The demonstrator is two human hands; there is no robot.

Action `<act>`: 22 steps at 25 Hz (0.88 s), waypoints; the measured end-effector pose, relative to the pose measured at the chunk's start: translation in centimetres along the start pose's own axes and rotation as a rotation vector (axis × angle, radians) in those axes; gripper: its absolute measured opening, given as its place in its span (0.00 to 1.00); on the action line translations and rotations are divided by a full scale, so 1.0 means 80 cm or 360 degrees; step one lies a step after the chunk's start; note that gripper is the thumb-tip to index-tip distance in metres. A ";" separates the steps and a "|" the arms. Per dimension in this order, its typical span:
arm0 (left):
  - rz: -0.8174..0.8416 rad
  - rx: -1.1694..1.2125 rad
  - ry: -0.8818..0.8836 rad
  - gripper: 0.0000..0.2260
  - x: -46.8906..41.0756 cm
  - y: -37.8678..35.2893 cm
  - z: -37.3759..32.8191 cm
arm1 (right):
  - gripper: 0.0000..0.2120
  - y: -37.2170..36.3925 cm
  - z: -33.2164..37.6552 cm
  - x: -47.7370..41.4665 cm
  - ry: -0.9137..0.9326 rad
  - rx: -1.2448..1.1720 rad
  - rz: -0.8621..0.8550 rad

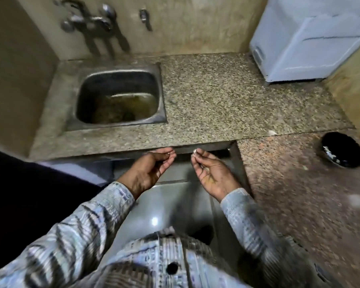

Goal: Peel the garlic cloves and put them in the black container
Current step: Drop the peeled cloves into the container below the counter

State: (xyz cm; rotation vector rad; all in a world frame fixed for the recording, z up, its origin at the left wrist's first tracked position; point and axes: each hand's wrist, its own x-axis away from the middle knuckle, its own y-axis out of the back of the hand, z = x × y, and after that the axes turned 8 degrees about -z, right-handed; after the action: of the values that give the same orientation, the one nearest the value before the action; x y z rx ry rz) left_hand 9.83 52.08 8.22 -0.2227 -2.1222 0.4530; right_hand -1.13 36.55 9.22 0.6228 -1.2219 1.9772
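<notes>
Kitchen corner, dim light. Speckled stone counter (216, 96) runs across the upper half of the frame against a stained wall.

Upper left: metal taps (92, 21) on the wall. Below them is a steel sink (162, 90) set into the counter, with murky water in its bottom.

Lower centre: both hands are held just in front of the counter's front edge, apart from each other, palms turned up. Patterned grey-blue sleeves (81, 235) reach to the wrists.

Left hand (152, 169): fingers curled, thumb and fingertips drawn together on a tiny pale sliver (169, 152). It is too small to say what it is.

Right hand (211, 175): thumb and forefinger pinch a small white garlic clove (195, 151) at the fingertips, with the other fingers loosely bent behind. I cannot tell whether the clove is fully peeled.

Right of centre: one white scrap (271, 133) lies on the counter near its edge.

Middle right: a round black container (345, 144) stands on a reddish speckled surface (299, 194), well apart from the hands. A few white pieces (333, 157) lie inside, toward its lower left wall.

Upper right: a pale blue appliance (310, 38) stands on the counter in the corner.
</notes>
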 end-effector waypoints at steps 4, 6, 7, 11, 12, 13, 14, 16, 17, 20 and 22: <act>-0.0064 0.0165 -0.0144 0.14 0.037 0.127 -0.054 | 0.12 -0.091 -0.107 -0.006 -0.0134 0.0264 0.0161; -0.0123 0.0248 -0.0168 0.14 0.051 0.189 -0.072 | 0.12 -0.125 -0.163 -0.012 -0.0226 0.0380 0.0241; -0.0149 0.0297 -0.0177 0.14 0.055 0.217 -0.079 | 0.12 -0.141 -0.190 -0.017 -0.0279 0.0430 0.0279; -0.0276 0.0470 -0.0167 0.14 0.054 0.305 -0.085 | 0.11 -0.178 -0.283 -0.048 -0.0402 0.0779 0.0348; -0.0337 0.0523 -0.0149 0.14 0.050 0.325 -0.083 | 0.10 -0.182 -0.305 -0.055 -0.0436 0.0933 0.0380; -0.0407 0.0598 -0.0142 0.15 0.042 0.345 -0.081 | 0.10 -0.187 -0.325 -0.066 -0.0486 0.1060 0.0415; -0.0480 0.0682 -0.0140 0.15 0.031 0.364 -0.076 | 0.10 -0.188 -0.343 -0.082 -0.0531 0.1162 0.0429; -0.0600 0.0805 -0.0130 0.15 0.001 0.395 -0.062 | 0.10 -0.188 -0.378 -0.124 -0.0631 0.1317 0.0456; -0.0635 0.0863 -0.0120 0.14 -0.017 0.409 -0.054 | 0.10 -0.185 -0.395 -0.147 -0.0678 0.1376 0.0475; -0.0828 0.0967 -0.0091 0.14 -0.122 0.474 -0.004 | 0.09 -0.148 -0.479 -0.255 -0.0716 0.1638 0.0457; -0.0955 0.0965 -0.0022 0.15 -0.185 0.507 0.025 | 0.09 -0.121 -0.523 -0.315 -0.0683 0.1804 0.0421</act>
State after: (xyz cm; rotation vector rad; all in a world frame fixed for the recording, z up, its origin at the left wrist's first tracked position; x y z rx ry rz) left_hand 15.89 83.96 -20.39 0.7410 -1.8439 0.6972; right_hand 20.92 68.90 -21.54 1.5427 -0.2569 2.7844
